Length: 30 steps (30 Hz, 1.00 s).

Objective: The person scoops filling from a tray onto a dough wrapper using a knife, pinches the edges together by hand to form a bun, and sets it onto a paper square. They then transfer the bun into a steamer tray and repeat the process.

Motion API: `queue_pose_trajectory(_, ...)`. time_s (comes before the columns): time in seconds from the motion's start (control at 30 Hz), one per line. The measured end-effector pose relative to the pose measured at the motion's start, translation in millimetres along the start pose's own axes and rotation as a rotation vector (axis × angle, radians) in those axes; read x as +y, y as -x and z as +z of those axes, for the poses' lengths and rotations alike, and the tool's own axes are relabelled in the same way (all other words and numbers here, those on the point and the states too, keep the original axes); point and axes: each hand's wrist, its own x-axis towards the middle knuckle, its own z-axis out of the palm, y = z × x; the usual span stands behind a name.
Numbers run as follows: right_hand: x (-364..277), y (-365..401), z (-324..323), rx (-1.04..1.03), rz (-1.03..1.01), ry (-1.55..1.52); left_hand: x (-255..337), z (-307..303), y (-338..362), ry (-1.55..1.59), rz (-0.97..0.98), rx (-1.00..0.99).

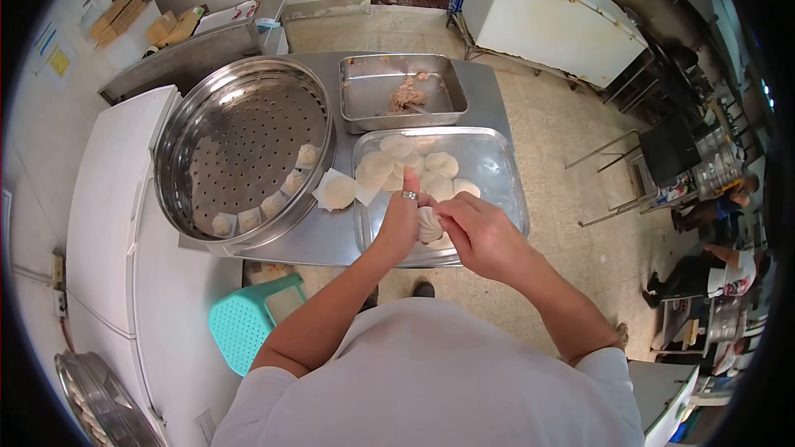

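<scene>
A pleated dough bun is held between my two hands above the front of a flat metal tray. My left hand, with a ring on it and its thumb pointing up, cups the bun from the left. From the right, my right hand pinches the edge of the dough. Several round dough wrappers lie on the tray, some overlapping. Just left of it, one dough round rests on white paper. Behind stands a deep metal pan with meat filling and a utensil partly in it.
A large round perforated steamer stands at the left of the metal table, with several filled buns along its near side. A turquoise stool is below the table. A white chest freezer is at the back; people are at far right.
</scene>
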Motion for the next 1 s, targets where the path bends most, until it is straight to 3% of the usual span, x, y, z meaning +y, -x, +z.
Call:
queue_pose_trajectory(0.07, 1.9, -0.2, 0.4, -0.024, 0.004, 0.003, -12.5, -3.1, -11.4, 0.066, -0.012, -0.002)
queue_pose_trajectory(0.17, 13.4, 2.1, 4.2, -0.064, 0.039, 0.053, -7.3, 12.5, -4.9, 0.126, 0.200, 0.109)
queue_pose_trajectory(0.27, 13.9, 2.9, 3.7, -0.061, 0.038, 0.053, 1.8, 4.0, 7.3, 0.021, 0.069, 0.062)
queue_pose_trajectory(0.47, 4.2, -1.5, 0.2, -0.060, -0.001, -0.022, 1.5, -1.3, -0.9, 0.107, -0.065, -0.052)
queue_pose_trajectory(0.57, 13.2, 1.3, 1.9, -0.075, 0.006, -0.015, 0.7, 10.0, 0.3, 0.163, 0.082, 0.043)
queue_pose_trajectory(0.67, 14.6, 1.7, 1.0, -0.053, 0.044, -0.052, 8.6, 13.2, 24.3, 0.015, 0.202, 0.118)
queue_pose_trajectory(0.77, -1.3, -2.0, -8.5, -0.040, 0.057, -0.069, 5.4, 12.8, 25.2, -0.002, 0.276, 0.110)
queue_pose_trajectory(0.87, -7.3, -3.0, -9.7, -0.024, -0.013, -0.071, 4.2, 10.3, 19.0, 0.069, 0.272, 0.066)
queue_pose_trajectory(1.0, -5.4, 2.1, -9.1, -0.051, -0.028, -0.080, 2.8, 7.0, 18.3, 0.086, 0.105, 0.005)
